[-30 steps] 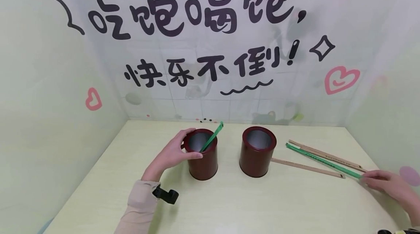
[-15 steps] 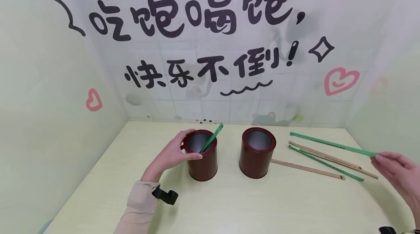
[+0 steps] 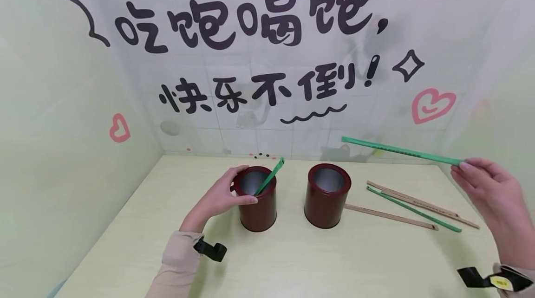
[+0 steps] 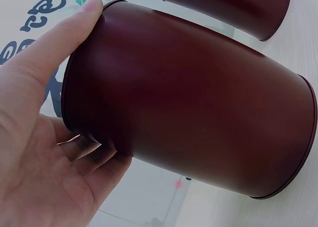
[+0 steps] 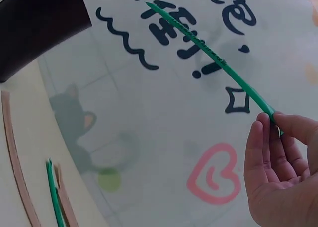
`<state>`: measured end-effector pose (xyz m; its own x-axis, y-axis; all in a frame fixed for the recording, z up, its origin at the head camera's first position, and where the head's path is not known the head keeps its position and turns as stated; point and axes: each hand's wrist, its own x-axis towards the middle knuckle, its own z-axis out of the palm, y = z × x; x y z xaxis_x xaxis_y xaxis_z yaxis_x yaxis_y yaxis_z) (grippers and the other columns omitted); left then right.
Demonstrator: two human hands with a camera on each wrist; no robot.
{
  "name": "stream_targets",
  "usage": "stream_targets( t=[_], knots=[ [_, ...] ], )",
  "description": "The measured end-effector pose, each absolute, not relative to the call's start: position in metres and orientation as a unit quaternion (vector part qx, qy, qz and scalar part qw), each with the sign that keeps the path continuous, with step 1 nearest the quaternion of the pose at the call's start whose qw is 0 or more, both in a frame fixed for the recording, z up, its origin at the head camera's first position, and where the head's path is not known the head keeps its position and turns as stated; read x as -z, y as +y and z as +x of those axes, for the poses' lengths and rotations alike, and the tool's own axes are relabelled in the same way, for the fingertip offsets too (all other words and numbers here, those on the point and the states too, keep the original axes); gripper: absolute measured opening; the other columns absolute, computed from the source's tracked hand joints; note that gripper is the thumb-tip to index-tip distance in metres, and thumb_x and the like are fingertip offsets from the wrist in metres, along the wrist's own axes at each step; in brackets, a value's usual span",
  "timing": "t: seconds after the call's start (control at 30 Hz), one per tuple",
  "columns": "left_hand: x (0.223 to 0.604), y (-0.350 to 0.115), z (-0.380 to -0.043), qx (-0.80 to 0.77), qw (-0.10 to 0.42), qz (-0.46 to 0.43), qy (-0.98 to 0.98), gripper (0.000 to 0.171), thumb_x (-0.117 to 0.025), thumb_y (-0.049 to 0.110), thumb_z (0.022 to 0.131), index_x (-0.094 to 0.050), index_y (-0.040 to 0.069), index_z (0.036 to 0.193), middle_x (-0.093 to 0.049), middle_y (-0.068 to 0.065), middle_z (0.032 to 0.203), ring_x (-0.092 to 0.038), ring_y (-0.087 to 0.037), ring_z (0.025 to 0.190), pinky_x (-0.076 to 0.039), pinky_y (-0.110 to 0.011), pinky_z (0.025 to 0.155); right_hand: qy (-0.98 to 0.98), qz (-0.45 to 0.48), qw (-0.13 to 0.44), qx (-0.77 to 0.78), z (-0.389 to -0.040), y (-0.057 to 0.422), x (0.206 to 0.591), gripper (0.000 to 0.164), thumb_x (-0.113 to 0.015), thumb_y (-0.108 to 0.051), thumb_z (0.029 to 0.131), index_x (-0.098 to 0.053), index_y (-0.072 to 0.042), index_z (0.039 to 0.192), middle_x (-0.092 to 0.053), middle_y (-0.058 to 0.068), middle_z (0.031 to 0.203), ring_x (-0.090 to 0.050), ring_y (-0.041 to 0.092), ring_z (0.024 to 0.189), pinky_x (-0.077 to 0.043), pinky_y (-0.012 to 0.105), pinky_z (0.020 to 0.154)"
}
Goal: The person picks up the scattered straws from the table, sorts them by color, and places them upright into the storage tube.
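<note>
My left hand (image 3: 217,194) grips the rim of a dark red canister (image 3: 259,214), thumb in front and fingers behind; the left wrist view shows its smooth wall (image 4: 194,98) close up. A green wrapped straw (image 3: 271,175) leans inside, its upper end above the rim. At the right, my right hand (image 3: 493,189) pinches another green wrapped straw (image 3: 397,150) by one end, between thumb and fingers. That straw is raised over the table, its far end pointing left toward a second dark red canister (image 3: 323,210), which stands upright with no straw showing in it.
Right of the second canister, a green wrapped straw (image 3: 418,211) and several brown wrapped straws lie on the pale table (image 3: 334,265). One brown straw (image 3: 393,217) reaches close to that canister's base. A printed wall covering (image 3: 259,140) stands behind the table.
My right hand has picked up a green straw from the pile at the right, lifted it and moved it slightly left. The left hand and both canisters stay in place.
</note>
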<state>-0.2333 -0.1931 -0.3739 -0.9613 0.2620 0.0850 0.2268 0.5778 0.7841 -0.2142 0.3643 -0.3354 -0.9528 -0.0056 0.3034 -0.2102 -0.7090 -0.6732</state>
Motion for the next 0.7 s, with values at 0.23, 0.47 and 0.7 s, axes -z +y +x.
stream_targets(
  t=[0.23,0.47,0.7],
  knots=[
    [0.371,-0.193,-0.232,-0.438,0.021,0.135,0.888,0.091,-0.084,0.038,0.079,-0.037,0.011,0.151,-0.044,-0.013,0.149,-0.050,-0.033,0.130,-0.049,-0.051,0.105,-0.428,0.156,0.043,-0.889,-0.225,0.321,0.306,0.026,-0.044,0.015,0.097,-0.068,0.006,0.104,-0.075,0.015,0.093,-0.076,0.026,0.089,-0.061,0.032,0.083],
    [0.372,-0.193,-0.233,-0.443,0.020,0.139,0.885,0.090,-0.084,0.036,0.079,-0.037,0.010,0.151,-0.045,-0.013,0.148,-0.051,-0.033,0.130,-0.048,-0.050,0.106,-0.443,0.183,0.026,-0.877,-0.238,0.274,0.284,0.023,-0.047,0.015,0.096,-0.067,0.005,0.103,-0.074,0.015,0.092,-0.076,0.025,0.087,-0.060,0.032,0.082],
    [0.372,-0.192,-0.233,-0.445,0.021,0.141,0.884,0.089,-0.084,0.036,0.079,-0.037,0.010,0.151,-0.044,-0.014,0.149,-0.051,-0.033,0.130,-0.049,-0.050,0.105,-0.534,0.190,0.044,-0.823,-0.245,0.226,0.275,0.018,-0.057,0.009,0.095,-0.068,-0.003,0.102,-0.075,0.006,0.091,-0.075,0.017,0.083,-0.060,0.026,0.081]
  ],
)
